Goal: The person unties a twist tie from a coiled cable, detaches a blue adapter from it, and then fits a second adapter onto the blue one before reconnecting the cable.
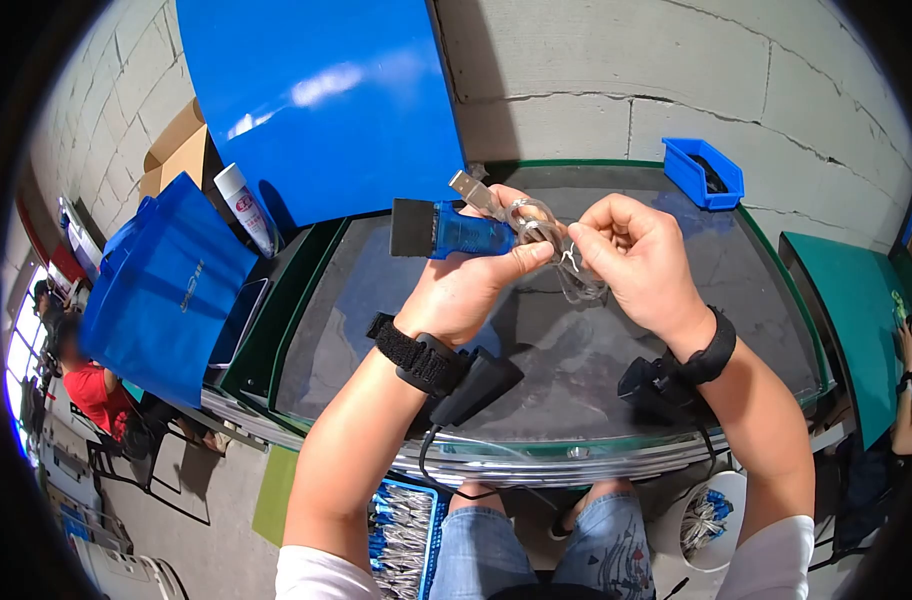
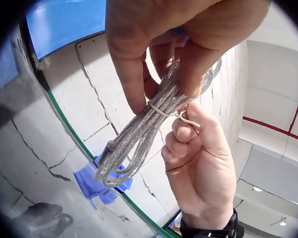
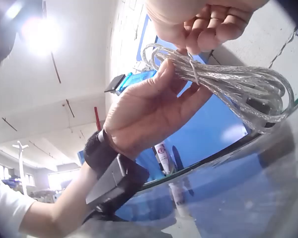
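Note:
My left hand (image 1: 466, 285) grips a coiled clear-jacketed cable (image 1: 576, 270) together with a translucent blue connector (image 1: 476, 235) that has a black end piece (image 1: 413, 228). A metal USB plug (image 1: 473, 190) sticks out above the fingers. My right hand (image 1: 648, 262) pinches the end of a thin white tie (image 2: 187, 120) wrapped round the coil, as the left wrist view shows. In the right wrist view the coil (image 3: 238, 82) hangs out past the left hand's fingertips, and the tie crosses it near them.
A blue bin (image 1: 704, 175) stands at the table's back right. A spray can (image 1: 246, 208), a blue bag (image 1: 171, 290) and a blue panel (image 1: 326, 100) are at the left. Below the table are a basket of cables (image 1: 401, 540) and a white bucket (image 1: 711, 520). A person in red (image 1: 98, 400) sits far left.

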`<state>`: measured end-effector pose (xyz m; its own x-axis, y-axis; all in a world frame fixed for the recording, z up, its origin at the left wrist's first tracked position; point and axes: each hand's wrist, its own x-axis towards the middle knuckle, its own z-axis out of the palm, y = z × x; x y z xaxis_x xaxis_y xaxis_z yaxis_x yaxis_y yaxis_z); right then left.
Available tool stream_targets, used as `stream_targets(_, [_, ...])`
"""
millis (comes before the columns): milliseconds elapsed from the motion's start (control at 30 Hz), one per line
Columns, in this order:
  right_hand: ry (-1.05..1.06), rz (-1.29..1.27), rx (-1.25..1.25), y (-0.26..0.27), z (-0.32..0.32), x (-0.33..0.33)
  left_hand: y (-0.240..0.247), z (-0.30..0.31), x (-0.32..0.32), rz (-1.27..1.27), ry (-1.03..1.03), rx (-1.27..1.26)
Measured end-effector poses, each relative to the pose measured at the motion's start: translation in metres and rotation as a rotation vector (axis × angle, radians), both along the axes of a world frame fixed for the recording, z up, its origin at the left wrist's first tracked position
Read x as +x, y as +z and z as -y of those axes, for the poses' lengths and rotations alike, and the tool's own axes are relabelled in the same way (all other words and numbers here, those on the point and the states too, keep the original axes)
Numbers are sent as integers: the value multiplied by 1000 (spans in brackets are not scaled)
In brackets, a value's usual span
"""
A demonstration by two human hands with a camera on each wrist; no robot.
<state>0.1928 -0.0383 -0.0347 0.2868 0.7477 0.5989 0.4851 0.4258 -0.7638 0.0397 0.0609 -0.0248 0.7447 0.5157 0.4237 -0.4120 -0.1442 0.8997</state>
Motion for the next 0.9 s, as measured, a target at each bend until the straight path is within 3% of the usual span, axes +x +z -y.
stream_targets(67, [0,-1,8,4,1,0,0,1,0,70,-35,-36])
stream_targets(133, [42,-153,-135,12,7,-3,0,-1,0,78,-8,-15])
stream_targets(367, [131,-150,-334,13,9,-5,0,-2,1,123,23,20])
stream_targets(700, [179,-105,-221,19,12,-5,1,-2,0,213,-17,-59])
stream_targets(900, [139,-117,-294,19,12,-2,-3,-7,2,206,-22,-41])
